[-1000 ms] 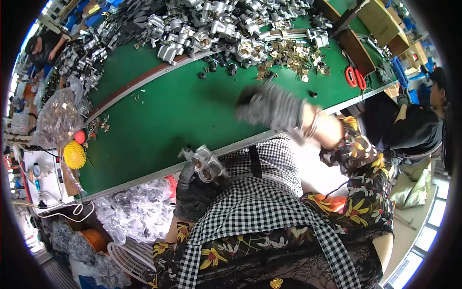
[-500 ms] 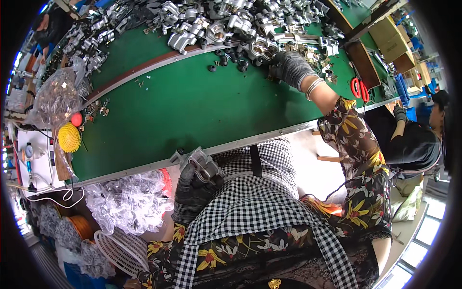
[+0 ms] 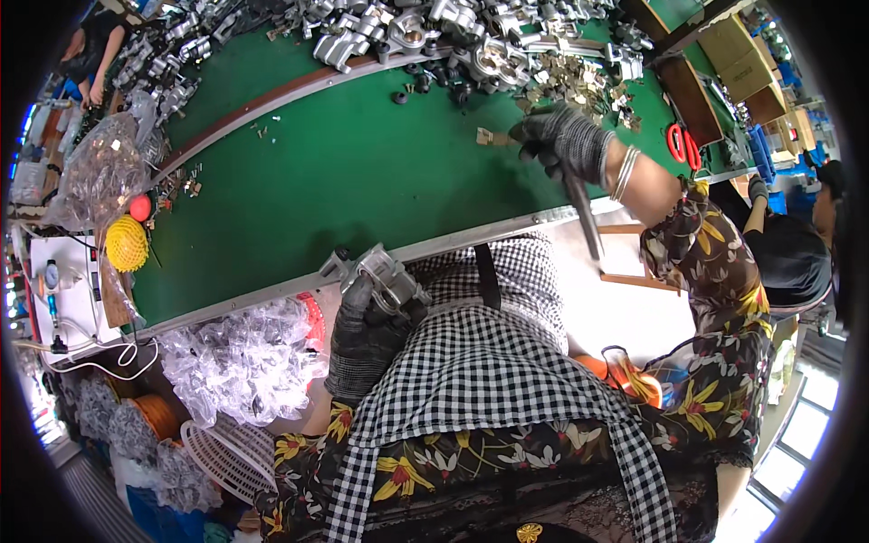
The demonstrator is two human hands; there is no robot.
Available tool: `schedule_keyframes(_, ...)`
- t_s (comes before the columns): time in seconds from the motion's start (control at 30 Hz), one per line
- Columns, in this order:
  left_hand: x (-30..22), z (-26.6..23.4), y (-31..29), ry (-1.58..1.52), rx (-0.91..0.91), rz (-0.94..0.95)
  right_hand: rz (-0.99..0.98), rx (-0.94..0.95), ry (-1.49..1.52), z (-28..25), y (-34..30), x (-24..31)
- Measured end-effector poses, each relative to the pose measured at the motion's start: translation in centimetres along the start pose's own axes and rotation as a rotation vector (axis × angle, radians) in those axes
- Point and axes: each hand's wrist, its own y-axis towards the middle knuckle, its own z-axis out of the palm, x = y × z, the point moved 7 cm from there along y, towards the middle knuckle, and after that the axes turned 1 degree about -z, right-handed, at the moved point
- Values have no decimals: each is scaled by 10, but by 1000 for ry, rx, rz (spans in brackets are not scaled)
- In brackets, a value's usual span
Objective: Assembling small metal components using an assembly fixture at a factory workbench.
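My left hand (image 3: 367,339), in a dark grey knit glove, is closed round a silver metal casting (image 3: 387,279) with round openings, just in front of the bench edge. Over the green bench top (image 3: 308,195), my gloved right hand (image 3: 570,140) pinches a small brass-coloured metal clip (image 3: 491,137) at its fingertips. From under the same hand a dark, rod-shaped tool (image 3: 585,217) sticks out toward me; it is blurred and I cannot make out its kind. Beyond that hand lies a pile of similar small clips (image 3: 572,83). Several black round parts (image 3: 400,98) lie to its left.
A heap of silver castings (image 3: 412,32) covers the far side behind a raised strip (image 3: 262,134). Red-handled scissors (image 3: 683,147) lie at the right. Clear plastic bags (image 3: 240,362) sit below the bench at left. A co-worker (image 3: 787,258) is at the right.
My right hand has come back from the clip pile toward me, now with a clip in its fingertips and the dark rod showing below. My left hand still holds the casting in nearly the same place.
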Motion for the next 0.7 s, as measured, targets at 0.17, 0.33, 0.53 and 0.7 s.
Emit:
schedule_keyframes(0.17,1,-5,2,46,-59,0,186,30,41,25,-20,-25)
schedule_keyframes(0.33,2,-11,0,-83,-11,-18,208,207,-77,36,-44,-33)
schedule_keyframes(0.53,-1,-5,-8,65,-55,28,-122,-109,-634,-1,-12,-5)
schedule_keyframes(0.7,3,-17,-10,-46,-105,-17,-218,-65,-692,10,1,-13)
